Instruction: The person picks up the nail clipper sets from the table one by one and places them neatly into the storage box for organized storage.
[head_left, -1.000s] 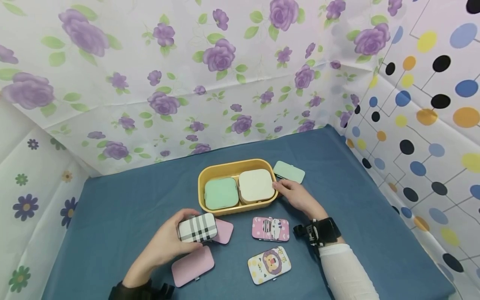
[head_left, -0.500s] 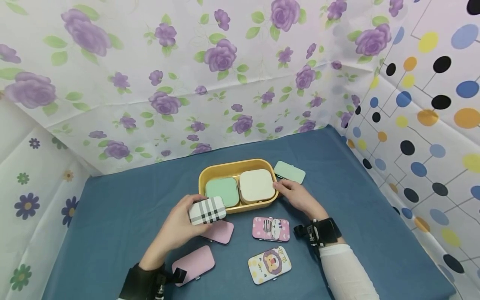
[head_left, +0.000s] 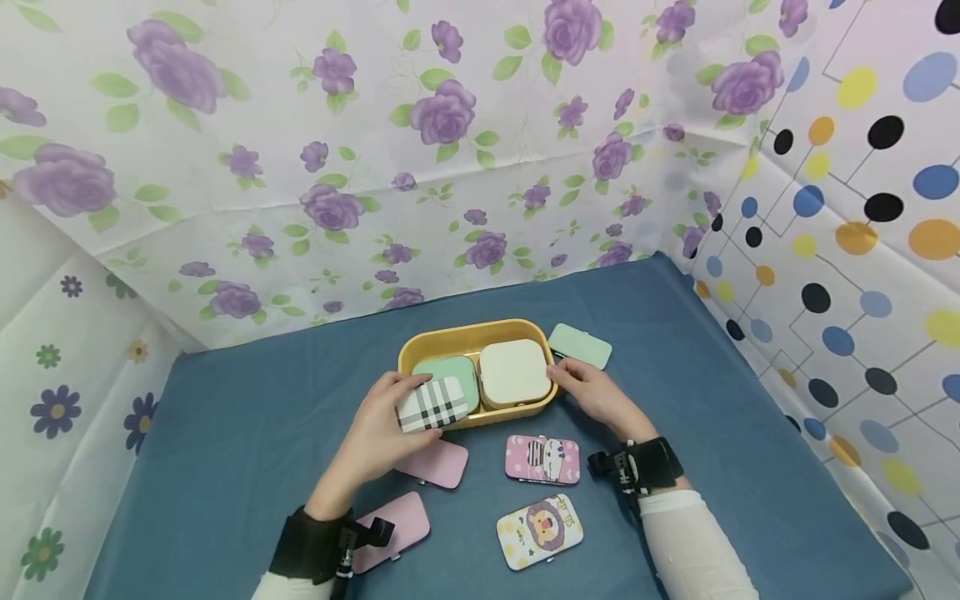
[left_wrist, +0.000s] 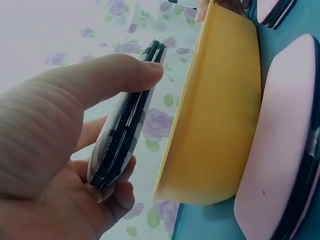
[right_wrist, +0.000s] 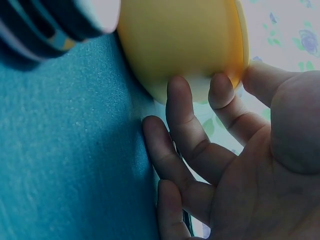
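Note:
My left hand point(head_left: 382, 429) grips a black-and-white plaid case point(head_left: 433, 405) by its edges, thumb on one side and fingers on the other. Seen from the left wrist, the plaid case point(left_wrist: 127, 120) is a slim shut one with a dark seam, apart from the yellow bin's wall. In the head view it overlaps the bin's front left and the mint case point(head_left: 459, 375) inside. A cream case point(head_left: 514, 373) lies beside the mint one. At the yellow bin's point(head_left: 450, 338) right end, my right hand point(head_left: 596, 390) pinches the rim between thumb and fingers point(right_wrist: 220, 90).
Two plain pink cases point(head_left: 438, 464) lie before the bin, the nearer one partly behind the left wrist strap. A pink cartoon case point(head_left: 542, 459) and a lion-print case point(head_left: 539, 532) lie front right. Another mint case point(head_left: 581, 345) is behind the right hand. Patterned cloth walls surround the blue table point(head_left: 255, 433).
My left hand has carried the plaid case up and to the right, from above the pink cases to the bin's front left. The right hand stays at the rim.

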